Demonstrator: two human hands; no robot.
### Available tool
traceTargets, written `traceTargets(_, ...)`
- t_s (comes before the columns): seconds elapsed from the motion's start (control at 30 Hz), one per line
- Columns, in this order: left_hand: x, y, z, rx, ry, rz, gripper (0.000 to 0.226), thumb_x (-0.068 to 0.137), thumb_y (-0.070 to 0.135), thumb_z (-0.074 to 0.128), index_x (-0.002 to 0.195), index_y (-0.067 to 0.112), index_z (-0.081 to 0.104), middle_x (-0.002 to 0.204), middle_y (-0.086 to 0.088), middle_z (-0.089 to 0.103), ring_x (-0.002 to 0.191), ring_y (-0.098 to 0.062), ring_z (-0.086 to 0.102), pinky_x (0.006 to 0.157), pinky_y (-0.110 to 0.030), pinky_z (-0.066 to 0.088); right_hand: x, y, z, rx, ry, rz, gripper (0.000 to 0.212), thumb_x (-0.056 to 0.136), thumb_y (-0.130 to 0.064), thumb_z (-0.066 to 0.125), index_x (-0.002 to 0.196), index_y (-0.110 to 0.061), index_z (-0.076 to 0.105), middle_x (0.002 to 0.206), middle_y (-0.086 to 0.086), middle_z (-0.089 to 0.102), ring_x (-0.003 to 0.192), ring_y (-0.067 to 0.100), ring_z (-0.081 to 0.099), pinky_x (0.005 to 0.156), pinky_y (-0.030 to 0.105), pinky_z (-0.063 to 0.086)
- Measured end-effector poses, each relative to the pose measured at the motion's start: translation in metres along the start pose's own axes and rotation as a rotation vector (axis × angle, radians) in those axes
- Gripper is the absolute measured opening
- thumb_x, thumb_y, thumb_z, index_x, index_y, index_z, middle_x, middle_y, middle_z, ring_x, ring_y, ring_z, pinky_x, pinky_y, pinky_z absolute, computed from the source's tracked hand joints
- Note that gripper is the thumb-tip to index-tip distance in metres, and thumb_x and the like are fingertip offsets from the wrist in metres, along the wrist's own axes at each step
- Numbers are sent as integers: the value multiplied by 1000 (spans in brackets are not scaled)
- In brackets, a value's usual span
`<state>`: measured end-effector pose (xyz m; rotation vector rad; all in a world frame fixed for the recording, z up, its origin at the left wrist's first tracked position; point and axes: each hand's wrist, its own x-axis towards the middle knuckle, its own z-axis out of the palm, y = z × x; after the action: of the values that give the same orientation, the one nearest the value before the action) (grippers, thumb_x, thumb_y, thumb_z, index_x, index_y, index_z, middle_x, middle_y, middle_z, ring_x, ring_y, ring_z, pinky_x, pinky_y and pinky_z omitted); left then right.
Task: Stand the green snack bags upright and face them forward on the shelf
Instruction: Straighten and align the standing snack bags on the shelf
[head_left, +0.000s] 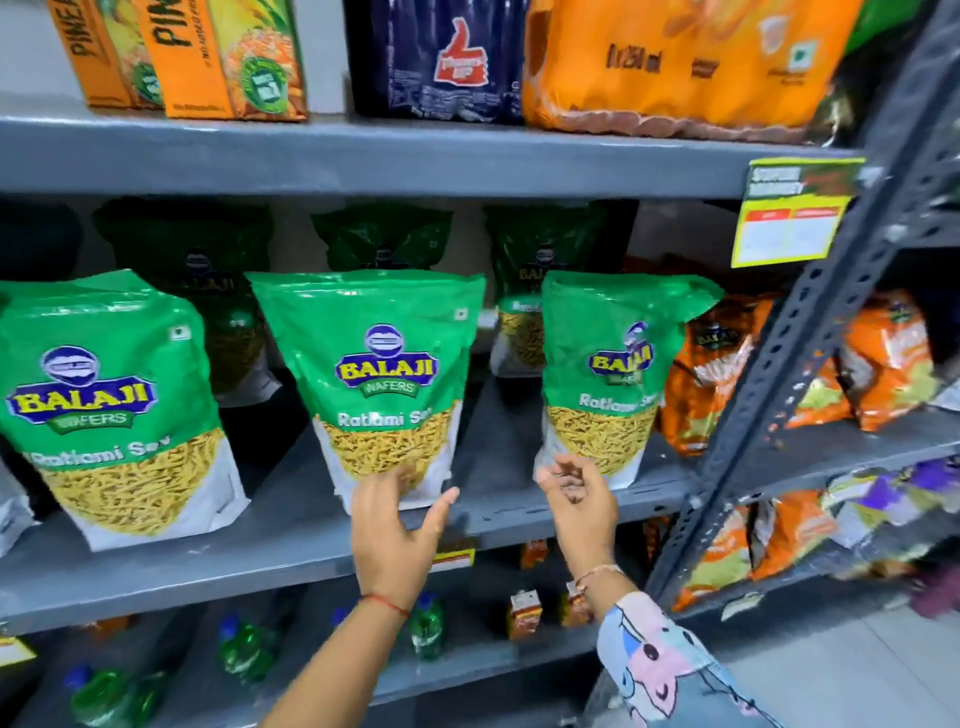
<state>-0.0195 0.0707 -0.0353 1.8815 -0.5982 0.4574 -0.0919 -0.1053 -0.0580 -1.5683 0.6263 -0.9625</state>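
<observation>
The left hand's fingertips (400, 480) lie against the lower front of the middle Ratlami Sev bag (376, 384), on its clear window of yellow sev; the thumb juts out to the right and closes on nothing, so the left hand (397, 535) is spread wide and holds nothing. The right hand (579, 501) hangs just below the bottom left corner of the right Ratlami Sev bag (605, 374), fingers loosely curled and parted, empty; whether they touch the bag cannot be told through the blur.

Three green bags stand along the front of the grey shelf (291, 540), labels forward, with darker rear bags (382, 236) behind them. The left Ratlami Sev bag (111, 410) leans a little, and the right one is turned slightly and creased at the top.

These pouches look light and soft, with slick film that crumples, and their loose fill probably settles low. They would likely handle best pinched by both side edges near the base, or steadied by the top seal, rather than pressed on the fragile sev.
</observation>
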Motion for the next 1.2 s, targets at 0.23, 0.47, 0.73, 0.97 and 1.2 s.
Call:
traceTargets(0.23,22,48,103,-353,-504,-313,91,62,14,81,136,4,31,144,-12,38,133,-22,36,107,-25,27,74,-47,-72,41,255,-143,39,84,-15,60,120,-9,45,118,19,51,99,21,53,77,22,47)
traceTargets(0.47,31,37,150,-227,-710,-429,107,56,8,84,141,6,18,142,-8,38,122,-13,37,94,-16,31,148,-87,-72,261,181,32,35,92,-11,46,124,3,46,133,21,50,111,19,48,87,19,40)
traceTargets(0.73,26,29,158,-323,-624,-503,81,66,-8,71,134,10,30,131,-15,53,120,-30,49,98,-33,41,172,-88,-66,495,220,21,13,87,4,47,94,6,57,67,-8,64,68,5,51,64,9,41)
traceTargets(0.97,28,30,160,-208,-643,-468,73,71,1,70,133,14,33,125,-16,59,111,-27,56,87,-25,40,182,-80,-71,507,197,35,29,89,-7,48,71,-22,65,61,-13,68,74,18,50,82,32,40)
traceTargets(1.2,36,28,156,-280,-714,-504,83,64,3,76,134,12,31,136,-12,49,123,-29,47,106,-41,38,132,16,-109,48,-393,246,91,58,-42,76,135,-19,32,141,6,45,130,23,39,114,48,25)
